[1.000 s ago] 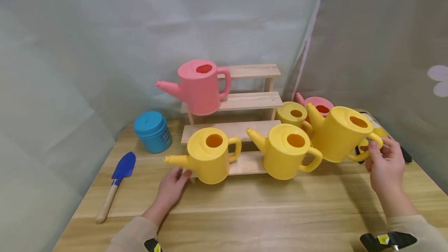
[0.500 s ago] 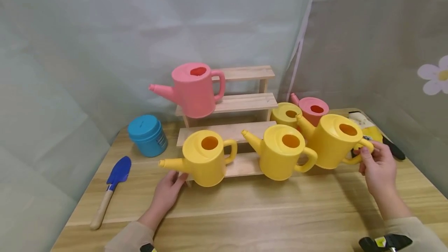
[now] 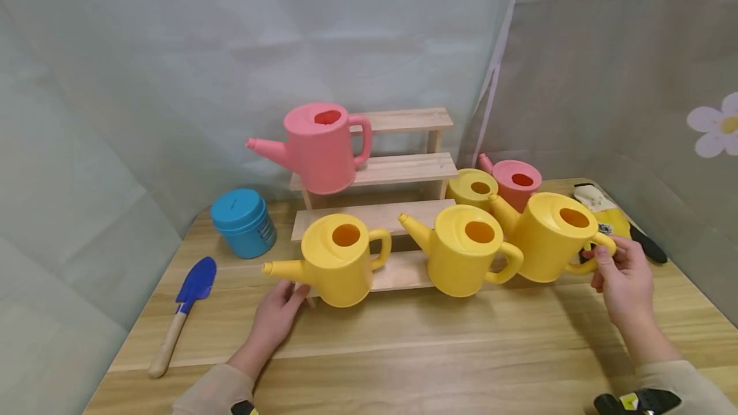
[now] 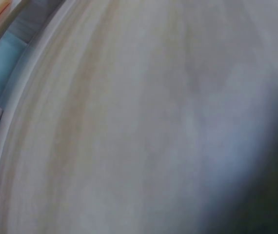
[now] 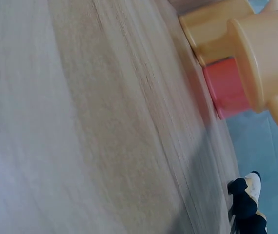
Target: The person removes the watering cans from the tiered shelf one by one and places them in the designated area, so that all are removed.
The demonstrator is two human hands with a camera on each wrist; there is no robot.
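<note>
My right hand (image 3: 625, 277) pinches the handle of a yellow watering can (image 3: 544, 245), whose spout points up and left. In the right wrist view the bottom of this watering can (image 5: 270, 58) stands off the wooden table. My left hand (image 3: 275, 316) grips the front left end of a tiered wooden stand (image 3: 400, 271). On its lowest step sit a left yellow watering can (image 3: 337, 268), spout to the left, and a middle yellow watering can (image 3: 461, 258). A pink watering can (image 3: 323, 152) stands higher on the stand's left side.
Behind the held can are another yellow watering can (image 3: 461, 189) and a second pink watering can (image 3: 513, 178). Gardening gloves (image 3: 611, 216) lie at the far right. A blue tub (image 3: 245, 226) and a blue trowel (image 3: 196, 284) are on the table's left. Fabric walls enclose the table.
The right hand has lowered the yellow watering can and brought it slightly left, and it is less lifted. The left hand stays at the stand's end. The head view has shifted a little.
</note>
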